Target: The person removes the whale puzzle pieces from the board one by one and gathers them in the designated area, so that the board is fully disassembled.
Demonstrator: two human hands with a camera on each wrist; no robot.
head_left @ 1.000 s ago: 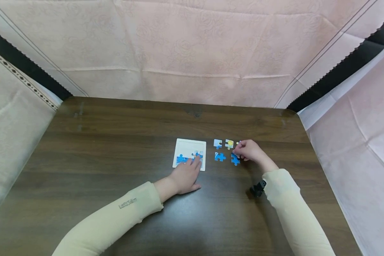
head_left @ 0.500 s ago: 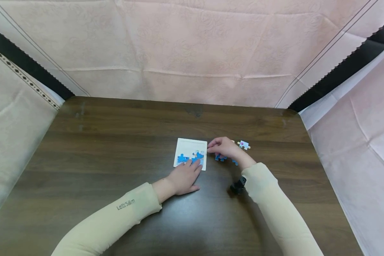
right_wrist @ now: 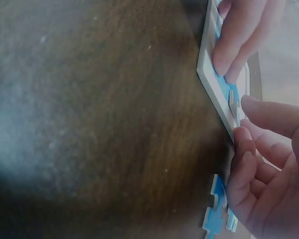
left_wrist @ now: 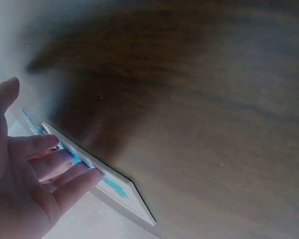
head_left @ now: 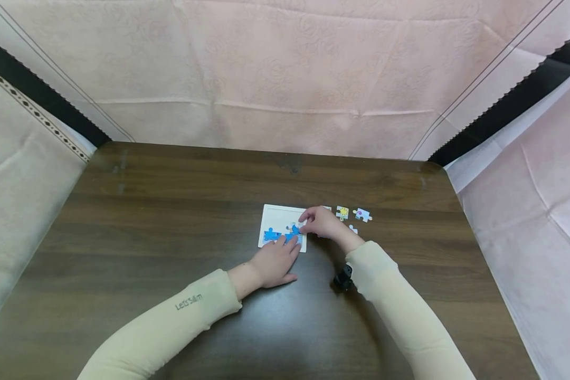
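One brown counter [head_left: 171, 211] fills the middle and bottom of the head view, with pale cloth [head_left: 285, 63] across the top. Two cream sleeves rise from the bottom: the left sleeve [head_left: 166, 327] slants up and right, the right sleeve [head_left: 404, 322] up and left.

One white puzzle board [head_left: 277, 214] lies flat just right of the frame's center, nearly square, its upper edge sloping slightly down to the right. Its blue strip of pieces [head_left: 271, 235] has its long axis running left to right along the lower part.

Two hands meet there. The left hand [head_left: 272, 264] is palm down, grip released, straight fingers resting on the board's lower edge. The right hand [head_left: 324, 222] reaches in at the board's right edge, fingers bent; in the right wrist view a tilted piece [right_wrist: 233, 104] stands by its thumb, but I cannot tell whether that grip is grasping it.

One black device [head_left: 344, 278] sits below the right wrist. Right of the board, four loose pieces [head_left: 342, 212] show wholly or partly; the hand may hide others.
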